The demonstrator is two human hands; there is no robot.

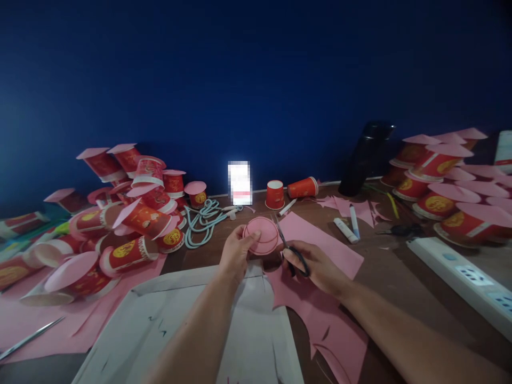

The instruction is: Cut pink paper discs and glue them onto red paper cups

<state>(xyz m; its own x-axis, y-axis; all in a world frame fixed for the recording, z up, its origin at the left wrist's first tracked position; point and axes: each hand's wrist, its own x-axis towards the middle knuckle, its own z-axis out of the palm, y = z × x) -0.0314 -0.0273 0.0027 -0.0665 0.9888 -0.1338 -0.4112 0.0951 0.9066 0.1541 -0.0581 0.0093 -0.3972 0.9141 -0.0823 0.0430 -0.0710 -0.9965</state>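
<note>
My left hand (237,250) pinches a pink paper disc (267,233) by its left side, the thumb lying on top. A darker ring is drawn on the disc near its edge. In my right hand (310,264) is a pair of scissors (281,230) with dark handles, its blades pointing away from me beside the disc's right edge. Whether the blades touch the paper I cannot tell. Under my right hand lies a cut-up pink paper sheet (316,314) with curved edges. Another pink sheet (324,242) rests just beyond it.
Red paper cups with pink discs are piled at left (130,256) and right (440,160). An upright red cup (274,196), a glowing phone (240,182) and a black bottle (364,157) stand at the back. A power strip (432,256) lies right; a pale cable (204,224) coils left.
</note>
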